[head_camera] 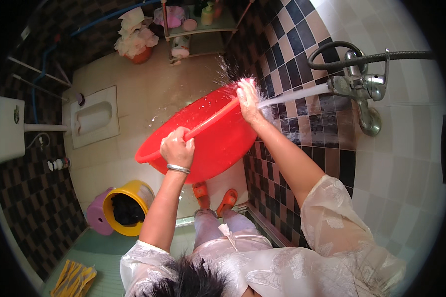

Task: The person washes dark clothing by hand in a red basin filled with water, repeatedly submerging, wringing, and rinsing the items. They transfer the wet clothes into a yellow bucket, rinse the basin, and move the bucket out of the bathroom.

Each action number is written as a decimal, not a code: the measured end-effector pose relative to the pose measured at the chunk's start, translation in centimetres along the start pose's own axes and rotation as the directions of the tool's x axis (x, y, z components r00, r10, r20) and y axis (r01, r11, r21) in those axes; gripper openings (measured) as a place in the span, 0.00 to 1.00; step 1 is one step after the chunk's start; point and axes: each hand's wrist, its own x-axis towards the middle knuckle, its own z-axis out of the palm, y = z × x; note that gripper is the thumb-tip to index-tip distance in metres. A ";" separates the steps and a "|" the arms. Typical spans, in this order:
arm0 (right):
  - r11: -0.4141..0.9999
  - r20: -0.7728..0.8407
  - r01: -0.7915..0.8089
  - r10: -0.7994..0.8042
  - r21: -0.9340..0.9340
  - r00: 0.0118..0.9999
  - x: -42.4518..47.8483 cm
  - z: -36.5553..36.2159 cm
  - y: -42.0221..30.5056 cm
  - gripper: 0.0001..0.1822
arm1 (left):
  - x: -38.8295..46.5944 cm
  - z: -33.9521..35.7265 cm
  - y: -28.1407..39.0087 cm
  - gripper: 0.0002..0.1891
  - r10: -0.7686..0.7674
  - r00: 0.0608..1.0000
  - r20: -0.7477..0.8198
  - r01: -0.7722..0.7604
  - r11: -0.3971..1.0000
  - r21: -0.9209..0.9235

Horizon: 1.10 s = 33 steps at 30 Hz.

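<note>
A large red plastic basin (219,144) is held tilted in the air, its open side facing away from me. My left hand (177,147), with a silver bangle at the wrist, grips the near part of its rim. My right hand (247,99) lies against the upper right end of the rim, fingers stretched out and close together. Splashing water blurs its fingertips, so its grip is unclear. From the wall-mounted mixer tap (351,87) a strong water stream (295,95) shoots left and strikes by my right hand. Drops spray up and over the basin.
A yellow bucket (145,193) with dark cloth inside stands beside a purple plastic stool (98,213) at lower left. Beyond are a squat toilet (96,117), a bottle (61,163), a bag-lined orange bin (139,55) and a shelf rack (200,33). The tiled wall (304,122) is wet.
</note>
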 end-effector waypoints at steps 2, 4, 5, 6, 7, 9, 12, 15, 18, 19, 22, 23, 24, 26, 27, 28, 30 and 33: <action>0.978 -0.023 -0.076 0.073 -0.193 0.997 -1.5 1.0 -1.4 0.17 | -0.2 -0.4 -0.3 0.06 -0.032 0.999 0.026 0.032 0.999 0.007; 0.973 -0.114 -0.220 0.212 -0.066 0.971 -1.7 1.1 -1.0 0.19 | -0.6 -0.3 0.3 0.06 -0.023 0.999 0.050 0.023 1.000 -0.012; 0.912 -0.146 -0.378 0.400 0.157 0.905 -1.7 0.7 -0.1 0.22 | -1.1 0.7 1.1 0.07 -0.003 0.998 0.062 0.005 0.999 -0.036; 0.732 -0.147 -0.532 0.636 0.425 0.758 -1.5 1.2 -1.7 0.24 | -1.8 1.2 1.6 0.08 -0.021 0.996 0.090 0.021 1.000 -0.001; 0.469 -0.074 -0.608 0.826 0.641 0.559 -1.4 1.3 -3.1 0.26 | -2.6 2.0 2.3 0.09 -0.041 0.992 0.119 0.039 0.999 0.024; 0.391 -0.099 -0.597 0.881 0.701 0.462 -1.4 -1.0 -0.3 0.28 | -3.4 3.8 5.2 0.12 -0.007 0.977 0.213 0.023 0.997 -0.073; 0.313 0.253 -0.671 0.755 0.672 0.606 -1.6 -2.2 -1.4 0.15 | -4.5 4.5 5.8 0.13 -0.084 0.900 0.428 0.219 0.936 -0.276; 0.329 0.223 -0.791 0.840 0.515 0.495 -2.9 -2.8 -3.6 0.08 | -1.7 5.5 7.0 0.14 -0.045 0.987 0.153 0.131 0.778 -0.614; -0.151 0.465 -0.488 0.627 0.860 0.625 -6.9 -3.8 2.7 0.05 | 4.7 8.1 15.2 0.06 -0.054 0.745 0.664 0.660 -0.078 -0.747; 0.092 0.383 -0.570 0.652 0.817 0.654 -6.7 -3.6 0.6 0.06 | 5.5 9.4 16.2 0.05 -0.034 0.670 0.742 0.727 -0.171 -0.665; 0.668 0.113 -0.589 0.612 0.455 0.783 -6.2 -1.7 -5.8 0.16 | 6.8 14.1 16.5 0.06 -0.020 0.614 0.789 0.687 -0.478 -0.547; 0.702 0.104 -0.575 0.591 0.420 0.800 -6.0 -2.0 -6.1 0.17 | 7.3 14.5 17.1 0.12 0.049 0.669 0.742 0.645 -0.534 -0.546; 0.734 0.083 -0.564 0.580 0.378 0.810 -5.9 -2.8 -5.7 0.17 | 7.4 14.3 18.1 0.16 0.079 0.675 0.734 0.641 -0.557 -0.529; 0.787 0.089 -0.511 0.514 0.347 0.853 -6.1 -3.0 -3.9 0.16 | 7.9 13.8 18.1 0.19 0.097 0.783 0.614 0.600 -0.379 -0.705; 0.741 0.154 -0.542 0.528 0.396 0.835 -6.7 -2.1 -1.8 0.11 | 8.2 13.5 17.3 0.17 0.120 0.862 0.493 0.506 -0.161 -0.847; 0.706 0.179 -0.574 0.555 0.415 0.812 -7.0 -3.1 1.8 0.10 | 7.7 13.0 17.5 0.16 0.088 0.951 0.295 0.288 0.086 -0.954; 0.432 0.312 -0.697 0.671 0.572 0.672 -6.8 -4.0 2.3 0.12 | 5.1 11.9 13.4 0.17 0.078 0.997 -0.002 -0.043 0.518 -0.854; 0.461 0.422 -0.870 0.763 0.175 0.490 -3.2 -5.4 1.2 0.09 | -0.2 9.3 6.8 0.22 0.128 0.991 0.036 -0.064 0.694 -0.717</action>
